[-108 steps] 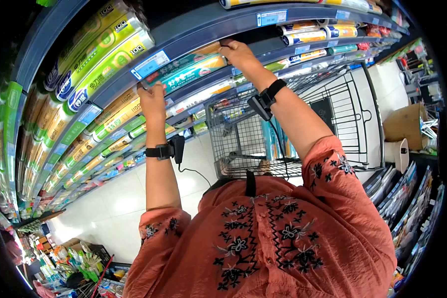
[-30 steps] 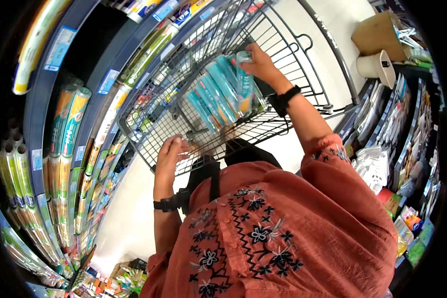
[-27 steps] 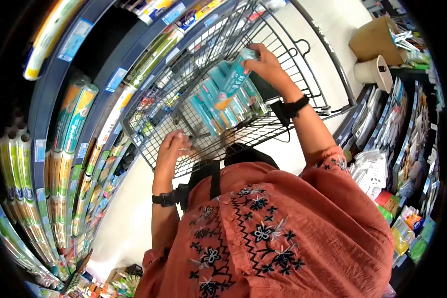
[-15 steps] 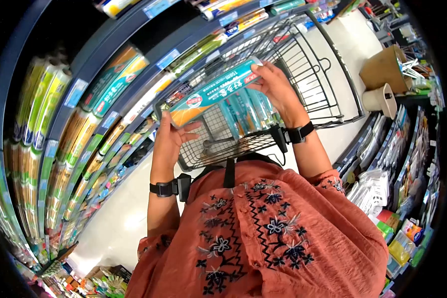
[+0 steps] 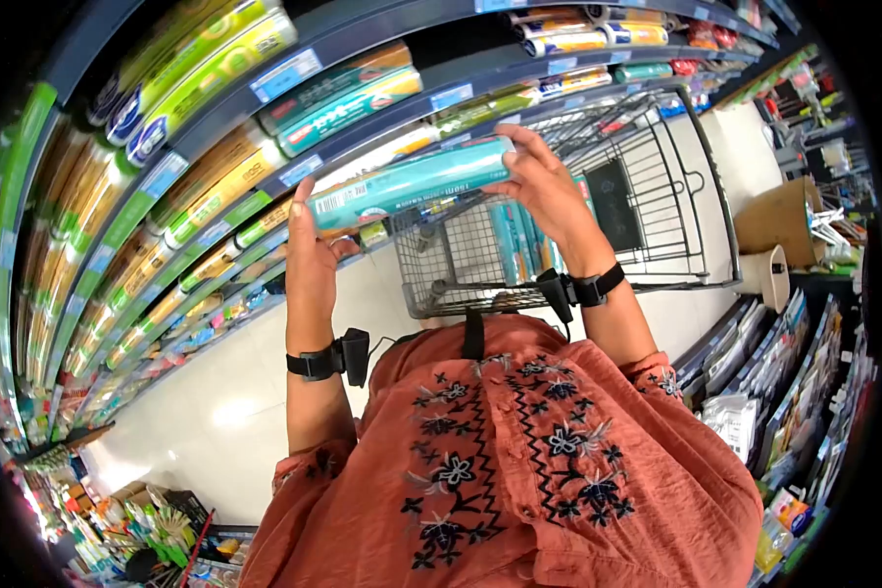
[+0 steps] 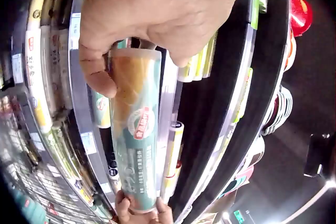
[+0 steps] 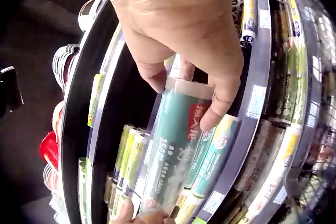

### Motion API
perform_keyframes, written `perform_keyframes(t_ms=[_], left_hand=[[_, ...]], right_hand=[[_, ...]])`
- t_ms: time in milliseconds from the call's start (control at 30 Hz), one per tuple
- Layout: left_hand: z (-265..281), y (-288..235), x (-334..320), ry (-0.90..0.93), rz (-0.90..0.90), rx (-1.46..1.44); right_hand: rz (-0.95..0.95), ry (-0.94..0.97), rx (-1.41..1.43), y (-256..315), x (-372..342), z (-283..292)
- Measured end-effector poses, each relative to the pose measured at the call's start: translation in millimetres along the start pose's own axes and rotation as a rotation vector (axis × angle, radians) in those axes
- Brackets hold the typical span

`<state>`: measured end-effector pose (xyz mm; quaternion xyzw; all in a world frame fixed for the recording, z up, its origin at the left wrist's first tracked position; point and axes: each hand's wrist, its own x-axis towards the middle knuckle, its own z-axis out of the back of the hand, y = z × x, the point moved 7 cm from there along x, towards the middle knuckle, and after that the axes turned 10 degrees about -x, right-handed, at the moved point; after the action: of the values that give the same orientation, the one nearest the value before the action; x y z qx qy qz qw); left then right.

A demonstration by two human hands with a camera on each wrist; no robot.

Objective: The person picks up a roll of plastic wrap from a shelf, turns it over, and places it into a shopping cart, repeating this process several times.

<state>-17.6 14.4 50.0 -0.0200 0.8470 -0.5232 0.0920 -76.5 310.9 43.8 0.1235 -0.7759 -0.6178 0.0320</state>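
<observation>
A teal roll of cling film (image 5: 412,181) with an orange end lies across both hands, level in front of the shelf. My left hand (image 5: 312,220) grips its left end between thumb and fingers. At the other end, my right hand (image 5: 549,181) holds the roll with thumb and fingers around its rim. In the left wrist view the roll (image 6: 137,140) shows its orange end and red label. The right wrist view shows "150m" printed on the roll (image 7: 170,150). Matching teal rolls (image 5: 348,118) lie on the shelf just beyond.
A wire shopping cart (image 5: 451,245) stands below and right, with several teal rolls (image 5: 524,245) inside. Green rolls (image 5: 211,78) fill the shelf at upper left. The shelf edge (image 5: 441,88) carries price tags. A cardboard box (image 5: 779,220) stands at far right.
Both hands were at the shelf earliest. Later my right hand held the roll above the cart, the left hand loose. The roll has since come up toward the shelf, and my left hand grips its other end.
</observation>
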Motion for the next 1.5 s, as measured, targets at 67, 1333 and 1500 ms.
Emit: perform_keyframes(t_ms=[67, 1333, 1500], left_hand=[[11.6, -9.6, -4.1, -0.034, -0.046, 0.018], [10.2, 1.1, 74.6, 0.121, -0.056, -0.288], [-11.7, 20.2, 63.4, 0.131, 0.137, -0.118]], right_hand=[[0.027, 0.033, 0.002, 5.9, 2.0, -17.4], [-0.224, 0.454, -0.411, -48.0, -16.9, -113.4], [-0.251, 0.351, -0.303, -52.7, -2.2, -107.7]])
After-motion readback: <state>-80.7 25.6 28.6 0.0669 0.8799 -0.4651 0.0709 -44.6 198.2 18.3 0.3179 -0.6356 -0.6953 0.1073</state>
